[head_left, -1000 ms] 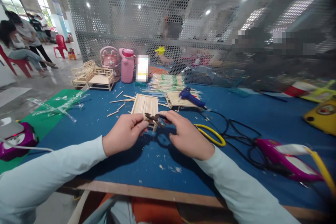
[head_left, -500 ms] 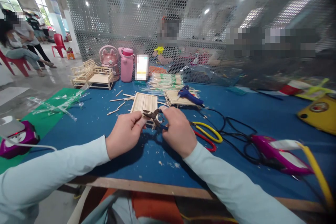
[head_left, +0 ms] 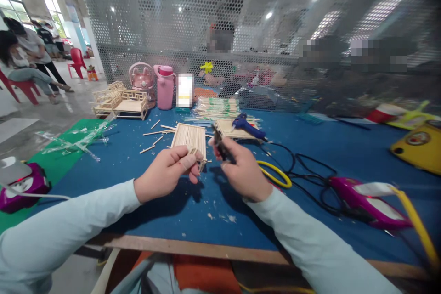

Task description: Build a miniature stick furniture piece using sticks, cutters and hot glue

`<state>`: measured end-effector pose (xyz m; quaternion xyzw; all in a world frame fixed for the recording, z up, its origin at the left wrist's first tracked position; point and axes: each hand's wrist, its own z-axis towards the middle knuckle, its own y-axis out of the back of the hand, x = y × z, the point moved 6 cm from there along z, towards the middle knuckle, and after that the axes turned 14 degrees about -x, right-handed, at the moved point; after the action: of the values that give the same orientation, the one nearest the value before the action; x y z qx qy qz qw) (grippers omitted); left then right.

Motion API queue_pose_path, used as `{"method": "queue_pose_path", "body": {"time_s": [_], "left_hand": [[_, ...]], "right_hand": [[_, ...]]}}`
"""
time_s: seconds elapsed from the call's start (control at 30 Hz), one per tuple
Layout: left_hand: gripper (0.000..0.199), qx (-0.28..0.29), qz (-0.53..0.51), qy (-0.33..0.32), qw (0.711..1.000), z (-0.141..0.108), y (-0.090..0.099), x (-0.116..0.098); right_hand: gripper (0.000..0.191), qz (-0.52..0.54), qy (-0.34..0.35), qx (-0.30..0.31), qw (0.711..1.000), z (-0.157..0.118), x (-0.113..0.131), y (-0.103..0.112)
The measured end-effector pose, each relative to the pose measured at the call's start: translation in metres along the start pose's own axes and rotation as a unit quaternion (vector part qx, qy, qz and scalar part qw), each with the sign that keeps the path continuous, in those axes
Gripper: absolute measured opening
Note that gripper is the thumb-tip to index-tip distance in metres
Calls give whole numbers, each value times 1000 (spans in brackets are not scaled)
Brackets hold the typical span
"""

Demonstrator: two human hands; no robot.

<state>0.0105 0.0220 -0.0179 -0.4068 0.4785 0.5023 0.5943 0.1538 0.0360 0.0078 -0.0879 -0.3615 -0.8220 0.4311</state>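
Note:
Between the thumb and fingers of my left hand (head_left: 168, 170) are short pieces of wooden stick (head_left: 193, 150), their ends showing at the fingertips. My right hand (head_left: 243, 167) is wrapped round dark cutting pliers (head_left: 223, 147), whose jaws point up and away from the left hand. Just behind my left hand lies a slatted stick panel (head_left: 189, 135), partly covered by the fingers. A second stick frame (head_left: 230, 129) sits behind my right hand, with a blue glue gun (head_left: 246, 125) resting on it.
Loose sticks (head_left: 151, 146) lie left of the panel. Stick furniture (head_left: 129, 103), a pink bottle (head_left: 166, 87) and bundled sticks (head_left: 217, 106) stand along the mesh screen (head_left: 144, 18). Yellow handles (head_left: 275, 174), black cables and a purple device (head_left: 368, 204) are at right.
The pliers have come away from the pieces in my left hand and turned upward as my right hand moved right. My left hand has shifted slightly right, with its fingertips now showing.

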Motion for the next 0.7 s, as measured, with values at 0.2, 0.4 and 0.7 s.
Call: {"method": "queue_pose_path", "body": {"time_s": [0.2, 0.4, 0.7], "left_hand": [[21, -28, 131, 32, 991, 19, 26, 1], [33, -40, 679, -13, 733, 58, 112, 4], [23, 82, 701, 5, 708, 58, 105, 39]], "right_hand": [[49, -60, -74, -52, 994, 9, -35, 25], [57, -277, -118, 11, 954, 4, -55, 27], [45, -500, -128, 37, 855, -2, -47, 34]]}}
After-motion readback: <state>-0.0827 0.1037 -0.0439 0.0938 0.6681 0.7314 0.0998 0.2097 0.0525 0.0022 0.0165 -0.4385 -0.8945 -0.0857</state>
